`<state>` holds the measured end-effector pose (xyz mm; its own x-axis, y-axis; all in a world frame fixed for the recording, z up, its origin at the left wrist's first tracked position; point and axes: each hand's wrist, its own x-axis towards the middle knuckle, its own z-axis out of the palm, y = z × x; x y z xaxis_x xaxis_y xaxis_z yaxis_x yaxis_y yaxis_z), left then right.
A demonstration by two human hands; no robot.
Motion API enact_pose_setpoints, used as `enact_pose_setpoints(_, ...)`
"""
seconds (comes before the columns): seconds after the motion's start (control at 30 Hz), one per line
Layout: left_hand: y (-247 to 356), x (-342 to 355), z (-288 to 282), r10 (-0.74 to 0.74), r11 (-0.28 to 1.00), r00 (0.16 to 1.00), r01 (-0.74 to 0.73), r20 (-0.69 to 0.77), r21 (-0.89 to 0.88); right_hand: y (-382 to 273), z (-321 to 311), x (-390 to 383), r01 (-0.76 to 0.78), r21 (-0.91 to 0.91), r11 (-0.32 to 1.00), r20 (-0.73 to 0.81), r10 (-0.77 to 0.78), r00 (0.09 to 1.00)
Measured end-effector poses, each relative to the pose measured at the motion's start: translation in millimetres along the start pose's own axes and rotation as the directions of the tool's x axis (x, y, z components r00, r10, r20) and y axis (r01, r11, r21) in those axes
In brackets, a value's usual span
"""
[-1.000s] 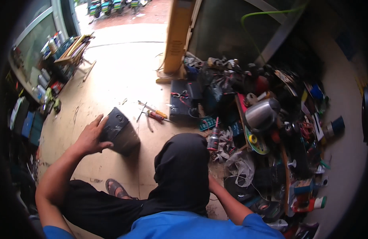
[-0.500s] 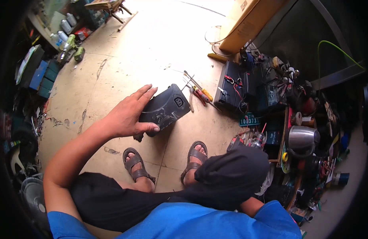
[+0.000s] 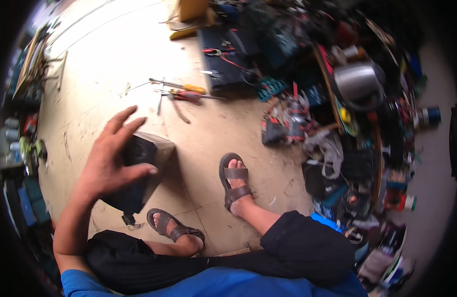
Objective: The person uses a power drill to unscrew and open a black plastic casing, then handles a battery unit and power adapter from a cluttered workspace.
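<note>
My left hand reaches over a black plastic case on the floor at the left, its fingers spread and thumb stretched out. Whether the palm touches the case is hidden from here. The case's upper end and right side look paler, and the hand covers part of its top. My right hand is out of the picture. Beyond the case lie a yellow-handled screwdriver and red-handled pliers with other hand tools.
A black box with red-and-black leads stands at the far right of the tools. A cordless drill, a steel kettle and cluttered shelves line the right. A green drill and cases line the left. My sandalled feet are near.
The view has swung to the right, so the case and tools appear further left. My left hand stays over the case with fingers spread. The case's socket no longer shows.
</note>
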<state>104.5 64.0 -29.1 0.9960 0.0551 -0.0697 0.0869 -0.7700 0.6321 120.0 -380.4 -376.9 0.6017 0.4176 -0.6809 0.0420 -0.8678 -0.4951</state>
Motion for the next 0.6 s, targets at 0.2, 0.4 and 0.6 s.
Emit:
enact_pose_setpoints(0.2, 4, 15, 14, -0.006, 1.000, 0.999, 0.005, 0.040, 0.027, -4, -23, -32, 0.080, 0.160, 0.984, -0.193, -0.048, 0.980)
enact_pose_setpoints(0.4, -48, 25, 20, -0.036, 0.999, 0.997, 0.034, 0.071, 0.036, 43, -32, -203, 0.064, 0.337, 0.939, -0.294, 0.040, 0.955)
enact_pose_setpoints(0.6, -14, 35, 21, -0.201, 0.917, 0.979, 0.174, 0.039, 0.359, 122, 6, -343, -0.042, 0.572, 0.819, -0.419, 0.336, 0.844)
